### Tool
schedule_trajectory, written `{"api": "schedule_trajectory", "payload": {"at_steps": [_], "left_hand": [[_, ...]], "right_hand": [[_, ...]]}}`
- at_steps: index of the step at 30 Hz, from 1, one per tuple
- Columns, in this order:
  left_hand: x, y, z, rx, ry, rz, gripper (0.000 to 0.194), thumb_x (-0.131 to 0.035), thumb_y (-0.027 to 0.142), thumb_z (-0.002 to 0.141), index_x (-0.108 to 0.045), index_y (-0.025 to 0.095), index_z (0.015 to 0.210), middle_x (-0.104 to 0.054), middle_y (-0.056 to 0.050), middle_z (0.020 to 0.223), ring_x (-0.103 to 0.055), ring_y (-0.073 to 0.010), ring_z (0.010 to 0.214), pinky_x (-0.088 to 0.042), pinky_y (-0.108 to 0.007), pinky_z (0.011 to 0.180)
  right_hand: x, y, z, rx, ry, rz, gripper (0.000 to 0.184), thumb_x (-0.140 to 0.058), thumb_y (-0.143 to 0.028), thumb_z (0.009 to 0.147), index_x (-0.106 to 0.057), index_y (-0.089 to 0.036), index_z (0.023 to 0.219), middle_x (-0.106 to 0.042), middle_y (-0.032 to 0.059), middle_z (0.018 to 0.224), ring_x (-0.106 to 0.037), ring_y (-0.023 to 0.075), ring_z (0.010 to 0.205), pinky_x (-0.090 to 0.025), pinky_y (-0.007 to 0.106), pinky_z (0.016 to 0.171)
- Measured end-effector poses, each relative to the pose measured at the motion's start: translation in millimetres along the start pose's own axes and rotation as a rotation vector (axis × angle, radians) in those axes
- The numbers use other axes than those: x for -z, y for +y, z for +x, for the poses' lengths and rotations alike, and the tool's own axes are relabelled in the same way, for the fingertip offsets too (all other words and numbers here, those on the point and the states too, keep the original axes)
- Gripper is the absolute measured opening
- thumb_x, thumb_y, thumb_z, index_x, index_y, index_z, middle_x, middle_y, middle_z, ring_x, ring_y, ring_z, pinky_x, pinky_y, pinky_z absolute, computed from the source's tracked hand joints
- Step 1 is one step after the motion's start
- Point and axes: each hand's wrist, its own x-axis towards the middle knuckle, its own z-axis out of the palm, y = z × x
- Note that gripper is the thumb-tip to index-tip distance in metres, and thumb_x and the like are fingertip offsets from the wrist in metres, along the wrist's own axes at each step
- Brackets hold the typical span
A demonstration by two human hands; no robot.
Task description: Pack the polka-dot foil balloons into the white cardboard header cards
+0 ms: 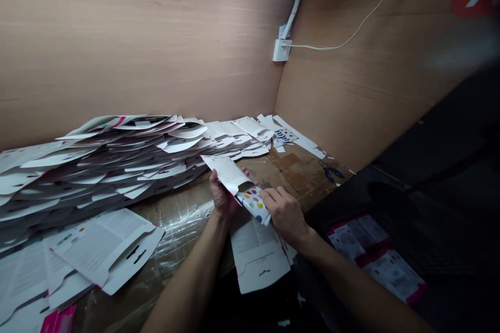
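Observation:
A white card sleeve [228,170], tilted up and gaping at its near end, rests in my left hand [223,195], whose fingers wrap round its sides. Out of the sleeve's mouth sticks a folded sheet with coloured dots [255,203]. My right hand [283,213] pinches this dotted sheet at its right edge. Below both hands lies a flat printed sleeve [260,255] with a hang hole, overhanging the table's near edge. Whether the dotted sheet is paper or plastic I cannot tell.
Heaped sleeves [117,166] run along the back wall. More sleeves [103,250] lie at front left, beside a pink packet [58,320]. Scissors [331,170] and paper scraps [287,137] are at the right. Pink-edged packs [375,255] sit lower right. A socket [282,50] is on the wall.

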Motion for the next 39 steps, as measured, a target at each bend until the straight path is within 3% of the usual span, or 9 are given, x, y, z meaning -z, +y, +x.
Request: {"api": "schedule_trajectory", "payload": {"at_steps": [6,10,13,18,21,23,26,33,39], "left_hand": [[1.3,-16.1,0.1,0.04,-0.012,-0.003,0.073,-0.065,0.069,0.088,-0.064,0.012,0.134,-0.078,-0.017,0.11,-0.077,-0.034,0.102,-0.059,-0.054,0.1],[-0.6,-15.8,-5.4,0.052,-0.009,-0.028,0.074,-0.061,0.073,0.09,-0.064,0.015,0.136,-0.078,-0.016,0.108,-0.076,-0.0342,0.1,-0.056,-0.062,0.102],[-2.8,-24.0,-7.7,0.147,-0.078,0.0,0.08,-0.062,0.076,0.087,-0.067,0.01,0.132,-0.077,-0.019,0.115,-0.074,-0.0357,0.107,-0.055,-0.058,0.105],[3.8,-28.6,7.8,-0.111,-0.07,0.351,0.067,-0.068,0.072,0.087,-0.066,0.025,0.135,-0.072,-0.013,0.126,-0.069,-0.0301,0.116,-0.056,-0.045,0.098],[10.0,-17.7,15.5,-0.355,0.031,0.779,0.054,-0.071,0.064,0.087,-0.07,0.025,0.125,-0.072,-0.011,0.117,-0.068,-0.0284,0.11,-0.053,-0.043,0.098],[14.1,-11.7,15.8,-0.425,0.056,0.962,0.044,-0.08,0.053,0.082,-0.074,0.025,0.115,-0.072,-0.01,0.106,-0.066,-0.0293,0.106,-0.048,-0.045,0.103],[22.7,-12.5,13.5,-0.393,0.032,1.161,0.03,-0.09,0.035,0.071,-0.077,0.026,0.096,-0.069,-0.008,0.089,-0.063,-0.0348,0.106,-0.039,-0.051,0.112],[39.8,-31.1,18.7,-0.32,-0.01,1.527,0.012,-0.079,0.034,0.083,-0.073,0.025,0.089,-0.069,-0.014,0.107,-0.052,-0.0411,0.126,-0.027,-0.056,0.118],[32.4,-30.9,19.3,-0.438,-0.022,1.992,0.02,-0.062,0.038,0.096,-0.073,0.022,0.091,-0.07,-0.015,0.098,-0.061,-0.0346,0.1,-0.043,-0.047,0.096]], "right_hand": [[2.6,-27.4,9.2,-0.182,0.075,-0.04,0.034,-0.054,-0.01,0.099,-0.066,-0.017,0.129,-0.066,0.0189,0.112,-0.061,0.0341,0.098,-0.051,0.048,0.084],[-1.1,-41.4,-8.2,-0.028,0.082,0.168,0.049,-0.066,-0.04,0.099,-0.058,-0.017,0.142,-0.066,0.0194,0.123,-0.061,0.0362,0.11,-0.052,0.052,0.096],[-19.9,-32.4,-8.3,0.034,0.061,0.199,0.03,-0.056,-0.03,0.102,-0.067,-0.016,0.126,-0.07,0.0175,0.111,-0.063,0.0343,0.106,-0.053,0.05,0.097],[-38.4,18.5,83.0,-0.16,0.263,0.216,0.03,-0.045,-0.009,0.099,-0.069,-0.011,0.117,-0.069,0.019,0.11,-0.065,0.0307,0.105,-0.052,0.041,0.098],[-23.7,43.2,157.3,-0.073,0.121,0.291,0.029,-0.048,-0.008,0.099,-0.069,-0.009,0.119,-0.071,0.0195,0.116,-0.066,0.028,0.108,-0.05,0.038,0.1],[-12.3,52.6,174.5,-0.009,0.058,0.354,0.026,-0.054,-0.013,0.1,-0.07,-0.011,0.121,-0.073,0.0166,0.119,-0.067,0.0254,0.11,-0.05,0.036,0.103],[-3.0,57.8,125.7,-0.03,0.072,0.475,0.024,-0.06,-0.028,0.103,-0.072,-0.017,0.12,-0.075,0.0112,0.114,-0.068,0.023,0.103,-0.051,0.035,0.099],[7.5,19.0,-104.6,-0.434,-0.173,0.605,0.02,-0.075,-0.04,0.093,-0.075,-0.022,0.102,-0.07,0.0037,0.089,-0.066,0.0216,0.082,-0.054,0.035,0.077],[-17.0,-24.2,-138.8,-0.798,-0.067,0.777,0.051,-0.073,-0.023,0.08,-0.064,-0.021,0.13,-0.072,0.0062,0.106,-0.07,0.0232,0.088,-0.06,0.038,0.08]]}}
